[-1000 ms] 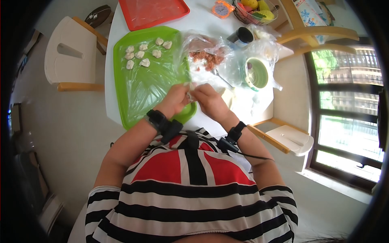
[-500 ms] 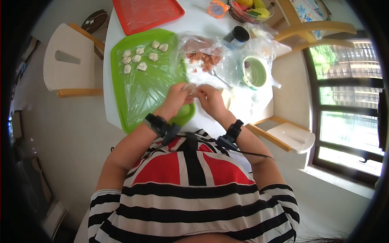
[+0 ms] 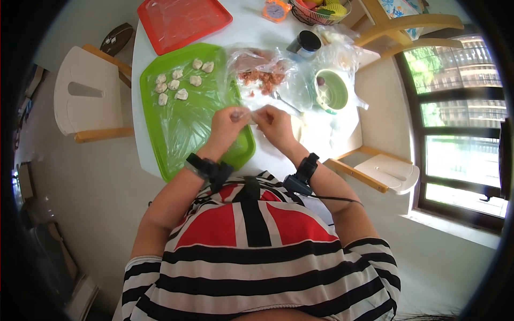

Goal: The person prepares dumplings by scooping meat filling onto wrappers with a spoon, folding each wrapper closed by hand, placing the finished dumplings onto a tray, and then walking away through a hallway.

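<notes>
My left hand [image 3: 228, 126] and my right hand [image 3: 275, 126] meet above the near right edge of the green tray [image 3: 187, 142]. Their fingertips pinch a small pale dumpling wrapper [image 3: 250, 115] between them, mostly covered by the fingers. Several folded dumplings [image 3: 173, 84] sit on plastic film at the tray's far end. Just beyond my hands lies minced meat filling [image 3: 263, 81] in a clear plastic bag, with a spoon [image 3: 286, 101] beside it. Pale flat pieces, perhaps more wrappers [image 3: 297, 129], lie partly hidden beside my right hand.
A red tray [image 3: 184, 24] is at the far left. A green and white bowl [image 3: 336, 92], a dark-lidded jar [image 3: 306, 44], an orange clock [image 3: 276, 10] and a fruit basket [image 3: 322, 15] stand farther back. Chairs [image 3: 88, 91] flank the table.
My fingers have shifted around the wrapper, and the left hand's are curled more tightly. The whole view has moved slightly; the trays and dumplings stay in place.
</notes>
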Tool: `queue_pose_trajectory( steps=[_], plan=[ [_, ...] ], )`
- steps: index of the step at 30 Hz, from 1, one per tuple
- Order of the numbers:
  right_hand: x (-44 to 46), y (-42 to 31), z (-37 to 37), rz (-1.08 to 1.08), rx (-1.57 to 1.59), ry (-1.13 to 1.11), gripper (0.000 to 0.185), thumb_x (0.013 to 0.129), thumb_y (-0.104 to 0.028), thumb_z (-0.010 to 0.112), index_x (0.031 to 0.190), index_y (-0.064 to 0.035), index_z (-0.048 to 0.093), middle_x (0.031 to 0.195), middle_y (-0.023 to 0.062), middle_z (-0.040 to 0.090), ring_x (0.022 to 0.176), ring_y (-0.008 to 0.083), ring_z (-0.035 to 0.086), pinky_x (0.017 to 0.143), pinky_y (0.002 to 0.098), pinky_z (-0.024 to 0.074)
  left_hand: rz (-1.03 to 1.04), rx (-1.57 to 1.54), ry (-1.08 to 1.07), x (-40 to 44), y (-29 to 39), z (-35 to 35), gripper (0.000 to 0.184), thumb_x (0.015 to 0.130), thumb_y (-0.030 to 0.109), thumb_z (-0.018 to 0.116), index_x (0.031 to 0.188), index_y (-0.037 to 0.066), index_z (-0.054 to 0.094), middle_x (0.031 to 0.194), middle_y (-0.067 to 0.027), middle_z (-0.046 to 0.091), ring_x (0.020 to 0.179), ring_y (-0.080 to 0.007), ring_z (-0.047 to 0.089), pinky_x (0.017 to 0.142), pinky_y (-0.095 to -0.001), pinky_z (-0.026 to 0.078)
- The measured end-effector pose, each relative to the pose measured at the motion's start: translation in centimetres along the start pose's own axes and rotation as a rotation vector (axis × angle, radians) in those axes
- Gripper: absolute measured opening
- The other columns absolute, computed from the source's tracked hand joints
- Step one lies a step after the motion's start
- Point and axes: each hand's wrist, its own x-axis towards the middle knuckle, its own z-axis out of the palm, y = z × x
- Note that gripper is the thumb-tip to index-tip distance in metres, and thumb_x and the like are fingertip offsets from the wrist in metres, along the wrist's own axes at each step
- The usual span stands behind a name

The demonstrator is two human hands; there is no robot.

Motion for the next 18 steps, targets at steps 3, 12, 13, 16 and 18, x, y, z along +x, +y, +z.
queue_pose_trajectory(
  steps=[3, 12, 13, 16, 18],
  plan=[
    [0.6, 0.1, -0.6, 0.052, -0.02, 0.026, 0.019, 0.087, -0.013, 0.064, 0.096, 0.0039, 0.061, 0.074, 0.0073, 0.065, 0.059, 0.0102, 0.059, 0.053, 0.0248, 0.0495, -0.089, -0.153, 0.034, -0.1, 1.8, 0.2, 0.03, 0.088, 0.011, 0.065, 0.113, -0.003, 0.058, 0.09, -0.0031, 0.064, 0.079, -0.0072, 0.058, 0.069, -0.0182, 0.045],
    [0.6, -2.1, -0.4, 0.244, 0.387, 0.089, 0.023, 0.09, -0.015, 0.062, 0.098, 0.0067, 0.06, 0.078, 0.0077, 0.064, 0.065, 0.0103, 0.06, 0.058, 0.0239, 0.053, -0.049, -0.438, 0.035, -0.3, 1.3, 1.1, 0.026, 0.09, 0.01, 0.062, 0.111, -0.004, 0.058, 0.103, -0.008, 0.064, 0.09, -0.0126, 0.062, 0.082, -0.0226, 0.05],
    [0.5, -2.1, -0.2, 0.241, 0.391, 0.089, 0.023, 0.09, -0.015, 0.062, 0.098, 0.0067, 0.06, 0.078, 0.0077, 0.064, 0.065, 0.0103, 0.06, 0.058, 0.0239, 0.053, -0.047, -0.434, 0.034, -0.2, 1.4, 0.9, 0.026, 0.09, 0.01, 0.062, 0.111, -0.004, 0.058, 0.103, -0.008, 0.064, 0.09, -0.0126, 0.062, 0.082, -0.0226, 0.05],
    [0.4, -2.0, -0.2, 0.211, 0.56, 0.023, 0.026, 0.091, -0.015, 0.061, 0.105, 0.0072, 0.06, 0.087, 0.0098, 0.065, 0.074, 0.0125, 0.063, 0.065, 0.0259, 0.0555, -0.111, -0.517, 0.053, -0.1, 1.5, 0.6, 0.028, 0.089, 0.01, 0.063, 0.11, -0.007, 0.058, 0.103, -0.0101, 0.064, 0.091, -0.0138, 0.062, 0.08, -0.0258, 0.051],
    [0.5, -1.8, -0.5, 0.214, 0.565, -0.023, 0.028, 0.092, -0.013, 0.058, 0.11, 0.0091, 0.058, 0.091, 0.0122, 0.066, 0.077, 0.0154, 0.066, 0.066, 0.0257, 0.0562, -0.096, -0.531, 0.05, -0.1, 1.3, 0.5, 0.028, 0.09, 0.012, 0.061, 0.111, -0.007, 0.057, 0.1, -0.0096, 0.064, 0.087, -0.0136, 0.062, 0.078, -0.026, 0.052]
  ],
)
